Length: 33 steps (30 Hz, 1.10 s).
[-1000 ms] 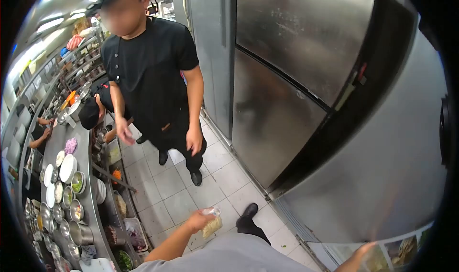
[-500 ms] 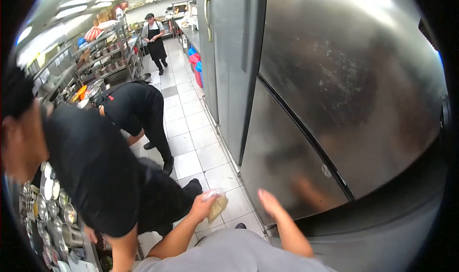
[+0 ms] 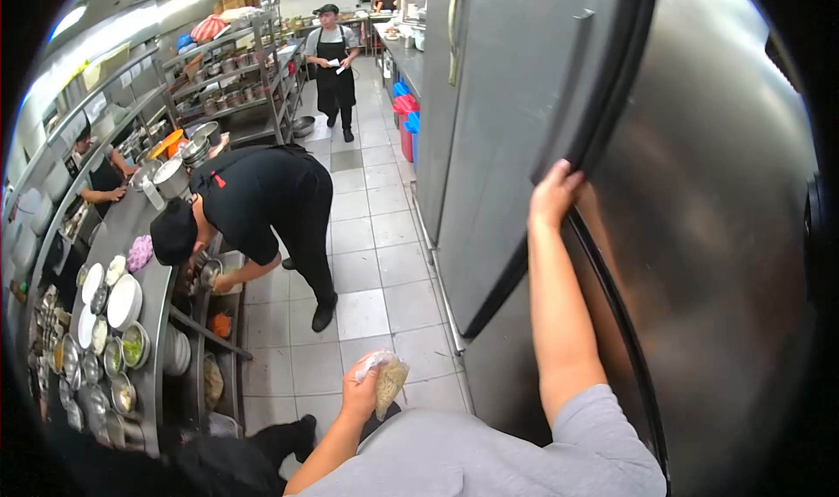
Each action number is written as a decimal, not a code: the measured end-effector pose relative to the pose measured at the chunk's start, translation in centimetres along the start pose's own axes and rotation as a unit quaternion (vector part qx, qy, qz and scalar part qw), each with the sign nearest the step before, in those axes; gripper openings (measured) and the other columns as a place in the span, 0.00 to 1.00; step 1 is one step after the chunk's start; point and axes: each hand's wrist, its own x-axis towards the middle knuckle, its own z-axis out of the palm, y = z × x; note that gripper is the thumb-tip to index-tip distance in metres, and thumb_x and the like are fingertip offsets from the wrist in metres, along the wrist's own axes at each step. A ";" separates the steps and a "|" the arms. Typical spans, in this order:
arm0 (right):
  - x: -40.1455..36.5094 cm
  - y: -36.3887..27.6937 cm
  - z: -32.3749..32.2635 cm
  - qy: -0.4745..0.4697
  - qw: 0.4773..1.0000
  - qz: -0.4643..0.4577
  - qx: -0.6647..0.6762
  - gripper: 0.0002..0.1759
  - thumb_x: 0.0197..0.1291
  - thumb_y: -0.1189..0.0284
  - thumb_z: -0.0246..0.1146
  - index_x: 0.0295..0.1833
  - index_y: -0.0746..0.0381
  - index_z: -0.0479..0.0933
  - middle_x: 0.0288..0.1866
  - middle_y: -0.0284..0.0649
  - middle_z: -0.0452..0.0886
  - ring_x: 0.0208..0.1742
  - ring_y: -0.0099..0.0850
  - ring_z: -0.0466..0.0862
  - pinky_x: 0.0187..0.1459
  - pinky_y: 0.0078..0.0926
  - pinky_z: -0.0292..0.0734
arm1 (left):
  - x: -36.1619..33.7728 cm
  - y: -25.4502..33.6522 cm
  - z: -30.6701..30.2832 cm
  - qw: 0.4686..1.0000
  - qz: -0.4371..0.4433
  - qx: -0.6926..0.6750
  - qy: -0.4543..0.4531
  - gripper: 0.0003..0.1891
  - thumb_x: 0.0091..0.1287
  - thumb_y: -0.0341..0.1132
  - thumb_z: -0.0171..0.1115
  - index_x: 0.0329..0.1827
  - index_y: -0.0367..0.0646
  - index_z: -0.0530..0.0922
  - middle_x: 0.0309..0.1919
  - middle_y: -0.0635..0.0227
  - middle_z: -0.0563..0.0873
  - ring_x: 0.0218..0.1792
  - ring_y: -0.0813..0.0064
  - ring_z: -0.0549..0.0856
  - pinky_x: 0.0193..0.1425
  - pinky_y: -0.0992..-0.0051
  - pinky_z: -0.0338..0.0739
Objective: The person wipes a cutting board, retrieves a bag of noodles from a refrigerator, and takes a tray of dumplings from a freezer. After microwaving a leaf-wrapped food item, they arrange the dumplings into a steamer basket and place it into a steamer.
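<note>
My left hand (image 3: 360, 390) is closed around the gathered top of a clear plastic bag (image 3: 392, 385) with pale, shredded-looking contents. The bag hangs low in front of my grey shirt, above the tiled floor. My right hand (image 3: 556, 196) reaches up to the stainless steel refrigerator, its fingers curled at the left edge of the upper refrigerator door (image 3: 699, 173), close to the gap above the lower door (image 3: 559, 348). Part of those fingers is hidden behind the edge.
A person in black (image 3: 262, 195) bends at the steel counter (image 3: 144, 278), which holds several bowls. Another person in an apron (image 3: 334, 73) stands up the aisle. A third (image 3: 105, 178) is behind the counter. Dark clothing (image 3: 232, 462) is close at my lower left.
My right hand has risen from beside the lower door to the upper door's edge. My left hand still holds the bag. The person close on my left has moved mostly out of view.
</note>
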 end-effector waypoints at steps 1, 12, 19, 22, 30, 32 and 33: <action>0.7 1.1 0.8 0.041 0.999 -0.031 -0.015 0.44 0.81 0.49 0.53 0.84 0.74 0.54 0.81 0.70 0.62 0.83 0.60 0.64 0.81 0.49 0.60 | 2.4 0.5 -1.4 1.000 0.003 0.004 0.000 0.14 0.81 0.29 0.60 0.63 0.33 0.85 0.56 0.63 0.90 0.56 0.74 0.88 0.63 0.72 0.82; 1.4 7.9 0.9 -0.014 0.987 -0.104 0.118 0.24 0.79 0.66 0.53 0.74 0.65 0.66 0.68 0.43 0.73 0.68 0.36 0.73 0.73 0.37 0.66 | 24.6 8.8 -9.7 0.977 0.052 0.202 -0.050 0.09 0.80 0.34 0.62 0.44 0.37 0.85 0.37 0.71 0.88 0.38 0.82 0.83 0.43 0.75 0.78; -0.1 6.0 0.1 -0.105 0.975 -0.064 0.185 0.25 0.71 0.65 0.55 0.69 0.63 0.65 0.62 0.37 0.70 0.65 0.30 0.68 0.74 0.33 0.59 | 30.4 11.4 -8.0 0.978 -0.015 0.079 -0.191 0.11 0.82 0.30 0.55 0.56 0.34 0.84 0.46 0.62 0.91 0.46 0.70 0.90 0.53 0.68 0.86; -3.5 3.2 0.1 -0.149 0.981 -0.102 0.070 0.29 0.65 0.65 0.59 0.69 0.62 0.64 0.58 0.36 0.68 0.54 0.28 0.69 0.62 0.29 0.68 | 31.8 11.9 -6.3 0.959 -0.023 0.050 -0.277 0.15 0.81 0.30 0.55 0.64 0.31 0.80 0.51 0.53 0.90 0.52 0.59 0.92 0.60 0.62 0.88; -7.7 -9.4 1.0 -0.625 0.772 -0.049 -0.107 0.54 0.64 0.55 0.75 0.88 0.51 0.53 0.83 0.58 0.59 0.77 0.46 0.72 0.73 0.45 0.73 | 36.3 22.7 4.9 0.867 0.250 -0.036 -0.429 0.06 0.71 0.30 0.65 0.46 0.39 0.85 0.80 0.40 0.68 0.82 0.43 0.66 0.78 0.44 0.65; -6.9 -13.1 1.2 -0.645 0.709 -0.148 -0.243 0.62 0.59 0.49 0.79 0.90 0.46 0.49 0.89 0.62 0.50 0.84 0.53 0.65 0.78 0.50 0.69 | 37.4 25.3 7.3 0.877 0.302 -0.013 -0.372 0.06 0.71 0.30 0.65 0.46 0.39 0.86 0.84 0.38 0.60 0.88 0.46 0.53 0.85 0.48 0.53; -6.4 -15.5 1.1 -0.618 0.713 -0.123 -0.307 0.69 0.51 0.43 0.81 0.91 0.44 0.46 0.90 0.64 0.41 0.87 0.59 0.57 0.81 0.53 0.63 | 39.6 25.3 7.3 0.873 0.329 0.016 -0.361 0.07 0.73 0.32 0.67 0.49 0.40 0.86 0.87 0.40 0.53 0.89 0.49 0.49 0.86 0.47 0.49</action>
